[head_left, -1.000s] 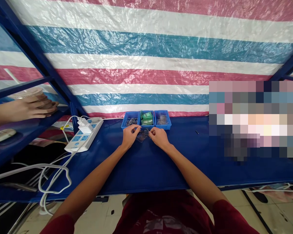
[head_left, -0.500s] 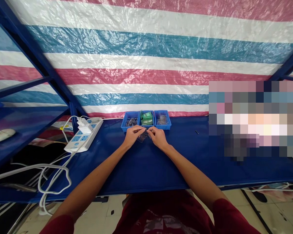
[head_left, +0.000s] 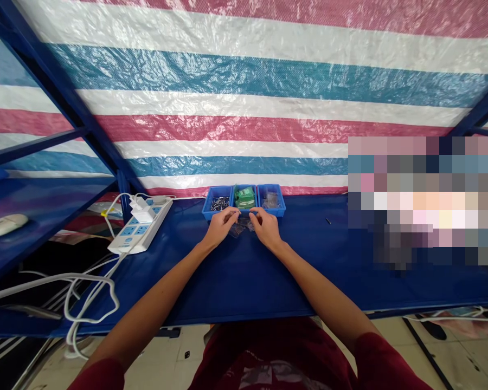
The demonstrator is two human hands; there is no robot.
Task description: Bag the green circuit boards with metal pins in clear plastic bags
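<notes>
Small clear plastic bags (head_left: pixel 236 231) lie on the blue table just in front of the bins, between my hands. My left hand (head_left: pixel 219 226) is at their left, with thumb and forefinger brought together. On the other side my right hand (head_left: pixel 266 226) has its fingertips in a similar pinch. Whatever either pinch holds is too small to make out. Just beyond my hands stand three blue bins: the left bin (head_left: pixel 206 212) has small dark and silvery metal pieces, the middle bin (head_left: pixel 245 210) green packets, the right bin (head_left: pixel 282 210) clear bags.
A white power strip (head_left: pixel 136 235) with plugged-in chargers and loose white cables (head_left: pixel 116 292) occupies the table's left side. A small dark piece (head_left: pixel 328 221) lies right of the bins. A blurred-out area covers the far right. Striped sheeting (head_left: pixel 244 127) hangs behind.
My fingertips, close together before, have drawn apart, leaving a wider gap. More of the clear bags on the table shows between my hands.
</notes>
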